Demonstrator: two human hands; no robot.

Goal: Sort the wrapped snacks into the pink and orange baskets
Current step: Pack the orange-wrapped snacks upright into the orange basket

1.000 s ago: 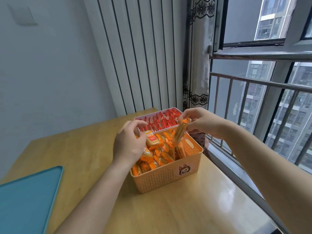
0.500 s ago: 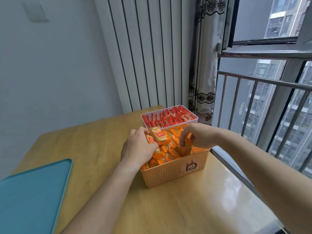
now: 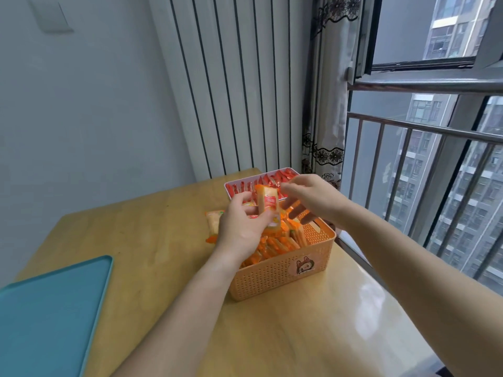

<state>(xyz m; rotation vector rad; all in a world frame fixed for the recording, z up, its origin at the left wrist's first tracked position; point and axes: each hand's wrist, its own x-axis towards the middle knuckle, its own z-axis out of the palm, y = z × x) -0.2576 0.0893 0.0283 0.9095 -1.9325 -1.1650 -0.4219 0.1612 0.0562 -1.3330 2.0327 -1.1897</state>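
The person's left hand (image 3: pixel 243 227) is closed around a wrapped snack (image 3: pixel 268 205) — a pale packet with an orange-red label, held upright above the near-left part of the orange basket (image 3: pixel 283 273). The fingers pinch its lower half, and its top edge pokes up in front of the pink basket. The right hand (image 3: pixel 313 198) hangs over the far side of the orange basket with fingers spread loosely and nothing in it; its fingertips are just beside the top of the held packet, though whether they touch it I cannot tell.

The orange basket stands on the wooden table (image 3: pixel 152 240), heaped with orange-wrapped snacks (image 3: pixel 275 243) up to its rim, a small cartoon sticker (image 3: pixel 304 265) on its near wall. Right behind it, touching or nearly so, sits the pink basket (image 3: pixel 228 187), filled with red-wrapped snacks (image 3: pixel 272 180) lying in rows. One more pale packet (image 3: pixel 213 221) with orange ends lies on the table just left of the orange basket, partly hidden behind the left hand.

A teal tray (image 3: pixel 54 308) rests at the near-left corner of the table, well apart from the baskets — on the right, a railed window (image 3: pixel 424 131) and a patterned curtain (image 3: pixel 326 104)
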